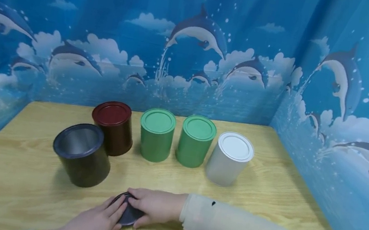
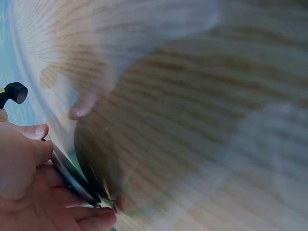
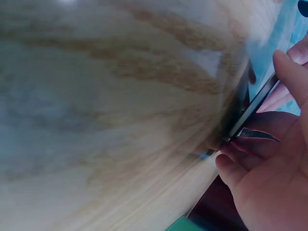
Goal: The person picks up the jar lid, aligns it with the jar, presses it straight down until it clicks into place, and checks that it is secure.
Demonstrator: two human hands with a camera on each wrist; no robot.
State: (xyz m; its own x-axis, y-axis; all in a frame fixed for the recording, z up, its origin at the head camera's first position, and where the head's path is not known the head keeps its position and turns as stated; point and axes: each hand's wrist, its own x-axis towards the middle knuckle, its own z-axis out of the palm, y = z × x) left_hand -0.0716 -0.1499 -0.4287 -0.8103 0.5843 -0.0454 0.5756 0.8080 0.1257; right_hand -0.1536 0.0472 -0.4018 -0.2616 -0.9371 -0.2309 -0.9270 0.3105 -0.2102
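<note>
Both hands hold a round black lid (image 1: 130, 216) low over the front of the table. From the left, the left hand (image 1: 97, 219) lays its fingers over the lid's top, with the thumb at the near edge. The right hand (image 1: 160, 207) grips the opposite side between thumb and fingers. In the left wrist view the lid (image 2: 72, 175) shows edge-on beside the left hand (image 2: 33, 183). The right wrist view likewise shows the lid's rim (image 3: 252, 108) in the right hand (image 3: 274, 144). Beyond the hands stands an open black can (image 1: 85, 164), its inside visible.
A dark red can (image 1: 116, 136) stands just behind the black one. Two green cans (image 1: 156, 142) (image 1: 194, 148) and a white can (image 1: 224, 168) continue the row rightward, all lidded. A blue dolphin-print curtain (image 1: 193, 53) borders the wooden table (image 1: 264, 206) at back and sides.
</note>
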